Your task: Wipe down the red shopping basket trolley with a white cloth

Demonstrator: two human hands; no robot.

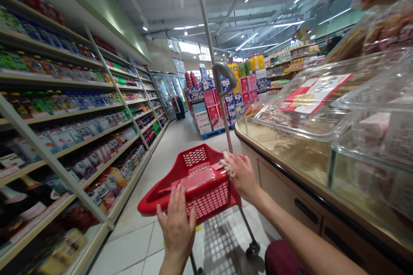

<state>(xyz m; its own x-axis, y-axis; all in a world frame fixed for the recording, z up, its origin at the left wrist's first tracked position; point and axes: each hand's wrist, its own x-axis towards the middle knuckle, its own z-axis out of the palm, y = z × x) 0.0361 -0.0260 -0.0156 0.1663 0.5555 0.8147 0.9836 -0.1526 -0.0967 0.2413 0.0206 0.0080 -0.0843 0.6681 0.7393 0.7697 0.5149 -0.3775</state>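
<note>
My left hand (pixel 178 223) is at the red cart's (pixel 150 207) near edge, fingers straight and side by side, thumb apart; whether it touches I can't tell. My right hand (pixel 243 174) closes over a crumpled pale cloth (pixel 228 164) at the cart's right corner. Shelves (pixel 61 169) stand left of the cart, a counter (pixel 277 189) right

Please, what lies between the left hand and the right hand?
In the head view, part of the red cart lies between the left hand and the right hand: its near end, with a flat, glossy red panel.
</note>
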